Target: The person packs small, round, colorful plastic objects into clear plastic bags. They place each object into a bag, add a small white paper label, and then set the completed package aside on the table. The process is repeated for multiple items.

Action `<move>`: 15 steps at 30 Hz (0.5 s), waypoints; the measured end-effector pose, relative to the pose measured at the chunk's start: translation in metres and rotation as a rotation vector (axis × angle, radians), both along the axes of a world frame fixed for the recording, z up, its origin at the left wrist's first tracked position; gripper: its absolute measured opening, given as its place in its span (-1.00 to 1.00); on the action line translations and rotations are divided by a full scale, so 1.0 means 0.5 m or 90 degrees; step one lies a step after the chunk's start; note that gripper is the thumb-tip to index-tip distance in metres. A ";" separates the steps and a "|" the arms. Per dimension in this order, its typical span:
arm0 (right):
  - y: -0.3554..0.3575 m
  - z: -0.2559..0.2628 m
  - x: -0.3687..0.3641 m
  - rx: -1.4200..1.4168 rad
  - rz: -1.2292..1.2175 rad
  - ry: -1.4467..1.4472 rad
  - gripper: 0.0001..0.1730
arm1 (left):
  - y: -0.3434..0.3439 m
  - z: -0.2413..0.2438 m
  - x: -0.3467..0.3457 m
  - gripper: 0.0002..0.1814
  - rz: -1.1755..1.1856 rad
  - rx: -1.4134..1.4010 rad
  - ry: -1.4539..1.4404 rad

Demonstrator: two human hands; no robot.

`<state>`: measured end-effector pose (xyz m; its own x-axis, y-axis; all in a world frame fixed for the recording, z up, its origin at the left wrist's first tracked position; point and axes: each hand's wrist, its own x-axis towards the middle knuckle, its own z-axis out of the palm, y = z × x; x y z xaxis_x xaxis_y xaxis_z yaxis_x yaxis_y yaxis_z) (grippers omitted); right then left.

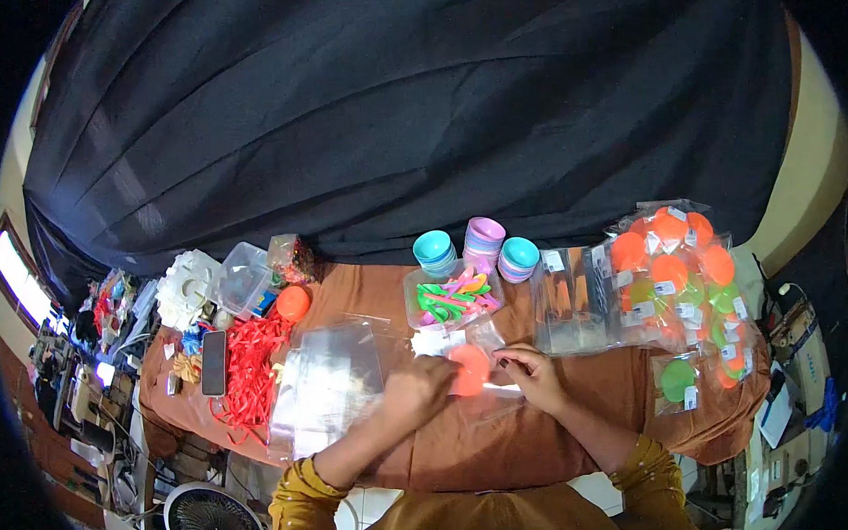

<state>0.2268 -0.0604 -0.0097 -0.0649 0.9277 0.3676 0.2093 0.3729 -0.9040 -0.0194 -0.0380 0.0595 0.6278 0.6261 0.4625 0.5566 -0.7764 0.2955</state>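
A clear plastic bag [495, 406] with an orange round plastic piece [472, 370] lies before me on the brown cloth. At the bag's left side, my left hand [423, 388] grips the plastic, its fingers curled and partly hidden. My right hand [533, 375] pinches the opposite edge between thumb and fingers. Just beyond the bag are white paper labels [437, 342]. A clear tub [412, 309] of colourful plastic spoons [453, 299] stands farther back. To the left of my left hand, a stack of flat clear bags [326, 384] reflects the light.
Stacked bowls [435, 254] stand at the back. Packed orange and green pieces [669, 270] with labels fill the right side, beside flat clear packets [572, 302]. Leftward are red shredded ribbon [249, 376], a phone [214, 363] and an empty clear container [242, 278]. A fan [212, 521] stands below the table.
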 end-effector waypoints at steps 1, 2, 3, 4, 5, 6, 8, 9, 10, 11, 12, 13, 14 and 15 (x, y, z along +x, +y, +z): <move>-0.003 -0.001 0.000 -0.001 0.006 0.018 -0.77 | -0.006 -0.015 0.016 -0.58 -0.031 0.001 0.037; -0.004 -0.001 -0.004 -0.003 0.012 0.035 -0.79 | -0.008 -0.030 0.026 -0.49 -0.038 0.030 0.064; -0.004 -0.001 -0.006 -0.004 0.018 0.055 -0.81 | -0.011 -0.033 0.034 -0.50 -0.035 0.038 0.073; -0.005 0.000 -0.005 0.010 0.017 0.013 -0.81 | -0.014 -0.035 0.040 -0.50 -0.031 0.047 0.081; -0.006 0.003 -0.004 0.024 0.015 -0.030 -0.81 | -0.017 -0.038 0.046 -0.51 -0.028 0.055 0.089; -0.007 0.002 -0.005 0.038 0.015 -0.071 -0.81 | -0.018 -0.045 0.049 -0.52 -0.022 0.081 0.095; 0.001 -0.007 -0.007 0.065 0.018 -0.077 -0.77 | -0.015 -0.053 0.047 -0.54 -0.027 0.080 0.093; 0.003 -0.011 -0.007 0.077 0.019 -0.081 -0.75 | -0.014 -0.056 0.046 -0.55 -0.031 0.079 0.090; 0.004 -0.015 -0.005 0.058 0.021 -0.063 -0.76 | -0.012 -0.056 0.047 -0.52 -0.018 0.100 0.062; 0.004 -0.018 0.001 0.040 0.023 -0.045 -0.76 | -0.006 -0.054 0.049 -0.48 -0.006 0.120 0.034; 0.004 -0.018 0.003 0.021 0.024 -0.028 -0.77 | 0.000 -0.051 0.050 -0.44 0.006 0.141 0.006; 0.004 -0.015 0.003 -0.016 0.023 0.035 -0.78 | 0.003 -0.044 0.048 -0.38 0.040 0.118 -0.050; 0.002 -0.009 0.004 -0.054 0.022 0.097 -0.79 | 0.002 -0.034 0.045 -0.33 0.074 0.095 -0.106; -0.001 -0.001 0.005 -0.092 0.020 0.160 -0.80 | 0.003 -0.028 0.042 -0.27 0.107 0.070 -0.161</move>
